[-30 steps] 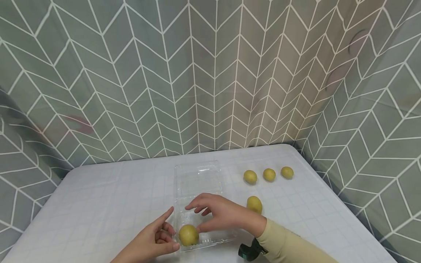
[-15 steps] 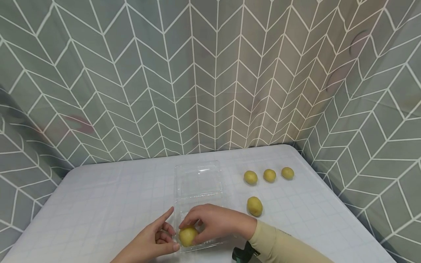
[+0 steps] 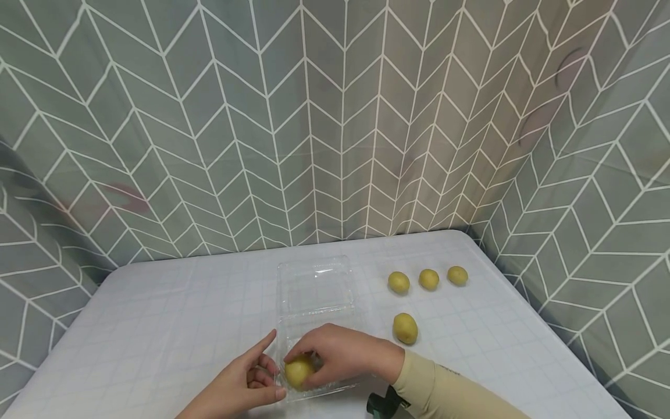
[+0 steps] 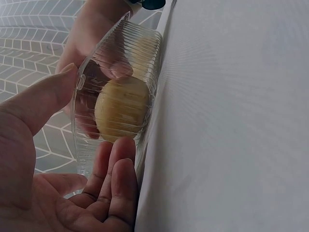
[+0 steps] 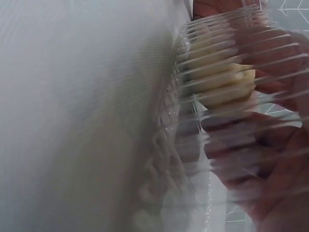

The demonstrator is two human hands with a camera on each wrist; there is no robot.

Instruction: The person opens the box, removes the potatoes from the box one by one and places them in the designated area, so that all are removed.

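Inside the near half of a clear plastic clamshell box [image 3: 316, 285], a yellow, potato-like oval [image 3: 298, 372] sits at the near left corner. My right hand [image 3: 348, 352] reaches in from the right and grips it, thumb on the near side and fingers over the far side. The left hand [image 3: 243, 375] stays outside the box's left wall. Its thumb [image 4: 53, 94] touches the rim, and its loosely bent fingers [image 4: 123, 181] lie against the ribbed side. Through the plastic, the right wrist view shows the same oval [image 5: 222, 82] among the fingers.
The box's lid lies folded back, away from me. Right of the box, one more yellow oval [image 3: 405, 329] lies on the white cloth-covered table [image 3: 199, 308]. Three others [image 3: 428, 279] form a row farther back. A patterned curtain [image 3: 324, 128] hangs behind the table.
My right hand has come down and left onto the yellow oval in the box and taken hold of it. The oval has shifted slightly away from me. The left hand has stayed put.
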